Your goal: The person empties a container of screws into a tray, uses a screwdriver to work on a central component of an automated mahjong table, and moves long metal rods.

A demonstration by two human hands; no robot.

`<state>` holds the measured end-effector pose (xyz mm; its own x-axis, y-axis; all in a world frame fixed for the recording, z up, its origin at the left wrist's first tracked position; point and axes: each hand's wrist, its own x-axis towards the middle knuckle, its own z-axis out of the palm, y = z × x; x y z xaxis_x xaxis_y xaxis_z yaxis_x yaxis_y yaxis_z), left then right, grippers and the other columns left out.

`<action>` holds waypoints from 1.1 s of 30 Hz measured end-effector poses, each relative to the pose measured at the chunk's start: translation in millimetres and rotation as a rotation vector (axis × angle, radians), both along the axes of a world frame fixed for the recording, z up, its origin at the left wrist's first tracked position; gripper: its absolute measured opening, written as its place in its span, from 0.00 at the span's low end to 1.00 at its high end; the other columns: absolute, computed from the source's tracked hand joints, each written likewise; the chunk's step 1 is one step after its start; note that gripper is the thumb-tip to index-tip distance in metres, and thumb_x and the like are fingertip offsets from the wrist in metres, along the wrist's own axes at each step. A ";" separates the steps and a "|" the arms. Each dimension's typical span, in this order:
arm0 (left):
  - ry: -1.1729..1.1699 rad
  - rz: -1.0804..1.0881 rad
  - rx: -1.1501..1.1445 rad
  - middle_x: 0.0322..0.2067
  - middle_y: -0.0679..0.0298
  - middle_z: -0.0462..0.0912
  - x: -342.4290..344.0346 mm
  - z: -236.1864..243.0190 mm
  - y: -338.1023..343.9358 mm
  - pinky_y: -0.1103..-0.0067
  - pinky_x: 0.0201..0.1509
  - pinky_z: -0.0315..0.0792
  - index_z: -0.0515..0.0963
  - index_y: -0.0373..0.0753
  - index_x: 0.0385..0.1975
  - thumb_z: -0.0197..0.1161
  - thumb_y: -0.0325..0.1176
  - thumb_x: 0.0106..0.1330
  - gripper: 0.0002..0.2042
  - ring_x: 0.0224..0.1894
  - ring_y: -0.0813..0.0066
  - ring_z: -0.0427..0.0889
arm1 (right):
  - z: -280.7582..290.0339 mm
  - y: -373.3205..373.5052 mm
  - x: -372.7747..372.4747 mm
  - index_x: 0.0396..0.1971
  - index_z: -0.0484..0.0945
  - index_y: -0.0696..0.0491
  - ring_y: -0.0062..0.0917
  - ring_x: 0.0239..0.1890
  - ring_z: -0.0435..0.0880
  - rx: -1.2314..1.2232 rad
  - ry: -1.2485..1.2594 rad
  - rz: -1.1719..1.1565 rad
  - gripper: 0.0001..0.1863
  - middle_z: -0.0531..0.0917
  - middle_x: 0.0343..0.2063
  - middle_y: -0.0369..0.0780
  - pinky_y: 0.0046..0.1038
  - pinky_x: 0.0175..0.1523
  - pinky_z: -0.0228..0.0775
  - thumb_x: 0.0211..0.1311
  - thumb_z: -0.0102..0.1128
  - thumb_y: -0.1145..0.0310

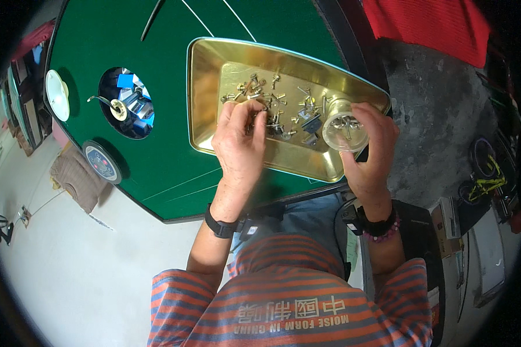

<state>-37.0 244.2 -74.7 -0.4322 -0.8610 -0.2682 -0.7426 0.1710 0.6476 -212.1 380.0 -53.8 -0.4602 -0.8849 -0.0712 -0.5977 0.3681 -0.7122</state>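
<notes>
A gold metal tray (208, 133) with a pale blue rim lies on the green table, holding several loose screws, bolts and small dark metal pieces (311, 123). My left hand (241, 139) is in the tray among the hardware, thumb and forefinger pinched, with a small dark piece partly visible at the fingertips, too small to name. My right hand (369, 156) grips a clear plastic cup (333, 139) at the tray's right end, thumb at the near side and fingers round the far side. The cup is tilted, its opening toward me, with some screws inside.
The green felt table (173, 191) has an opening with metal and blue parts (136, 107) at left, beside a white dish (59, 95) and a round disc (103, 162). A cushion (75, 173) lies beyond its left edge. A red cloth (422, 29) and bicycle (486, 179) are at right.
</notes>
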 end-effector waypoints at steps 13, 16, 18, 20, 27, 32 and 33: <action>-0.014 -0.181 -0.117 0.28 0.62 0.76 -23.7 -6.0 0.7 0.74 0.30 0.74 0.81 0.41 0.33 0.68 0.24 0.55 0.08 0.27 0.63 0.79 | -1.8 1.2 -3.4 0.50 0.74 0.53 0.35 0.53 0.76 -0.035 -0.024 0.019 0.28 0.79 0.50 0.41 0.40 0.61 0.58 0.44 0.68 0.79; 0.185 -0.034 0.095 0.28 0.66 0.78 -22.5 -3.4 0.1 0.79 0.30 0.72 0.81 0.37 0.35 0.67 0.23 0.60 0.05 0.27 0.74 0.78 | -5.4 4.4 -0.7 0.50 0.74 0.53 0.35 0.53 0.76 -0.051 -0.015 -0.009 0.28 0.80 0.50 0.41 0.40 0.60 0.58 0.44 0.69 0.79; 0.536 0.199 0.473 0.31 0.69 0.80 -21.6 -0.4 0.7 0.84 0.30 0.69 0.81 0.36 0.37 0.63 0.23 0.65 0.03 0.28 0.83 0.74 | -5.3 4.4 -1.0 0.50 0.74 0.53 0.35 0.53 0.76 -0.053 -0.019 -0.014 0.28 0.80 0.50 0.42 0.40 0.60 0.59 0.44 0.69 0.79; 0.510 0.331 0.744 0.35 0.67 0.82 -15.0 10.0 0.4 0.88 0.29 0.68 0.80 0.36 0.41 0.61 0.24 0.68 0.05 0.29 0.86 0.73 | -4.7 3.6 -1.0 0.50 0.74 0.53 0.35 0.53 0.76 -0.057 -0.022 -0.019 0.28 0.80 0.50 0.42 0.40 0.60 0.59 0.44 0.70 0.79; 0.486 0.434 0.979 0.32 0.66 0.83 -12.8 11.0 1.8 0.90 0.27 0.68 0.81 0.37 0.42 0.62 0.26 0.68 0.06 0.26 0.87 0.72 | -3.0 5.4 -2.2 0.54 0.71 0.54 0.36 0.57 0.73 0.007 -0.005 0.036 0.34 0.78 0.53 0.42 0.38 0.64 0.58 0.42 0.68 0.83; 0.623 0.528 1.107 0.33 0.64 0.83 -8.3 7.7 -1.1 0.90 0.25 0.65 0.81 0.35 0.41 0.62 0.23 0.67 0.06 0.25 0.86 0.72 | -2.1 0.5 0.0 0.51 0.74 0.53 0.36 0.55 0.76 0.016 -0.023 -0.013 0.28 0.79 0.50 0.42 0.41 0.61 0.58 0.44 0.70 0.79; 0.624 0.530 1.107 0.33 0.64 0.83 -8.3 8.4 -1.2 0.90 0.25 0.65 0.81 0.35 0.41 0.62 0.23 0.67 0.06 0.25 0.86 0.72 | -3.1 0.9 0.3 0.51 0.74 0.53 0.36 0.55 0.76 -0.002 -0.020 -0.011 0.29 0.79 0.51 0.43 0.41 0.61 0.58 0.44 0.69 0.79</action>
